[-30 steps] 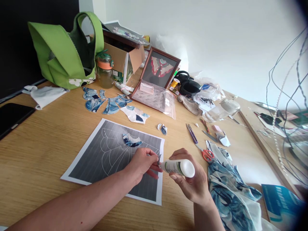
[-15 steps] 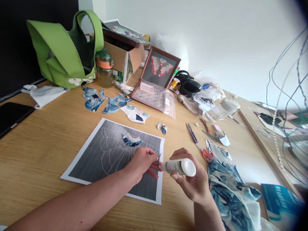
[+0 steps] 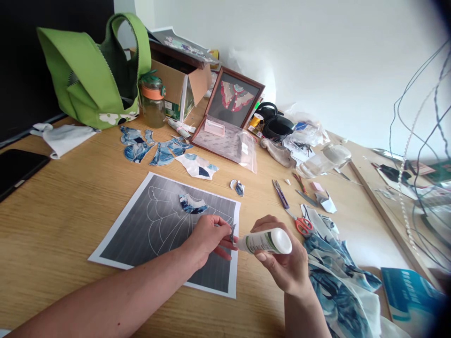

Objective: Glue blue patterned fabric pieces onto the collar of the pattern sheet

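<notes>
My right hand (image 3: 289,268) is wrapped round a white squeeze bottle (image 3: 265,242) with a green-marked label, tilted so its nozzle points left. The nozzle tip meets a small dark fabric piece (image 3: 232,230) pinched between the fingers of my left hand (image 3: 210,235). Much of that piece is hidden by my fingers. Beneath my left hand lies a dark printed sheet (image 3: 141,244) with white butterfly-like outlines and a white border. A curved blue-and-white fabric piece (image 3: 193,204) rests on its upper part.
Cut fabric pieces (image 3: 164,152) lie beyond the sheet, before an open frame (image 3: 243,123). Snips (image 3: 280,194), orange-handled scissors (image 3: 303,226) and blue-patterned cloth (image 3: 338,281) are at right. A green bag (image 3: 79,70), drink bottle (image 3: 152,105) and phone (image 3: 21,171) stand or lie left.
The white bottle and my right hand have shifted slightly right. My left hand keeps its pinch on the fabric piece in nearly the same place.
</notes>
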`<state>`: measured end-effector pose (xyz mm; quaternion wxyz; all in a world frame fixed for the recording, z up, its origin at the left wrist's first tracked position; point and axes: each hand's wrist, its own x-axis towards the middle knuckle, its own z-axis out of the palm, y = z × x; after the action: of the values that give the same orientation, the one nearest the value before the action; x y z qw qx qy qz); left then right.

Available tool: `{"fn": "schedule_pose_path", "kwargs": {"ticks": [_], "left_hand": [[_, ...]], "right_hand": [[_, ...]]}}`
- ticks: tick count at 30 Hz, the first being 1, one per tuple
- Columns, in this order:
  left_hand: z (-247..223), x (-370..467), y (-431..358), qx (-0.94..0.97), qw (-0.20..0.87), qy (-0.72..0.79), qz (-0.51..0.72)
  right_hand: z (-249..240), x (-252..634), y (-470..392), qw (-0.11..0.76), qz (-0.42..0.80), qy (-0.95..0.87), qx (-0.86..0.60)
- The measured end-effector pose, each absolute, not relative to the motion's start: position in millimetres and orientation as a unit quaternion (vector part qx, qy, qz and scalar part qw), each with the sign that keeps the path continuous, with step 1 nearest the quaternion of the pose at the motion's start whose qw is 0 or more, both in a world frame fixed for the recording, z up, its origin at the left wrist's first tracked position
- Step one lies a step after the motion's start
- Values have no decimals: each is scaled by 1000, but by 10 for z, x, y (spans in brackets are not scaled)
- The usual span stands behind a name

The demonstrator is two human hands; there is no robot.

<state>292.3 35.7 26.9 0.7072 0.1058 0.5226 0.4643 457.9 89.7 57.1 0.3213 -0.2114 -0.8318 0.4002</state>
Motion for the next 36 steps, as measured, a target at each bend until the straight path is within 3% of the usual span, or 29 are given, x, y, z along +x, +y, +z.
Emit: {"fn": "schedule_pose_path", "kwargs": {"ticks": [8, 13, 19, 26, 36], "left_hand": [[300, 2929, 353, 109, 703, 531, 460], [289, 2923, 352, 106, 711, 524, 458], [286, 2914, 356, 107, 709, 530, 452], [301, 2917, 348, 118, 706, 534, 450], [298, 2931, 330, 138, 694, 537, 459]], "right_hand": [[562, 4563, 906, 316, 394, -835, -217], [556, 4577, 929, 356, 431, -801, -215], [485, 4572, 1004, 459, 479, -710, -235], [355, 4646, 1271, 607, 575, -435, -336], [159, 4746, 1522, 590, 639, -308, -386]]}}
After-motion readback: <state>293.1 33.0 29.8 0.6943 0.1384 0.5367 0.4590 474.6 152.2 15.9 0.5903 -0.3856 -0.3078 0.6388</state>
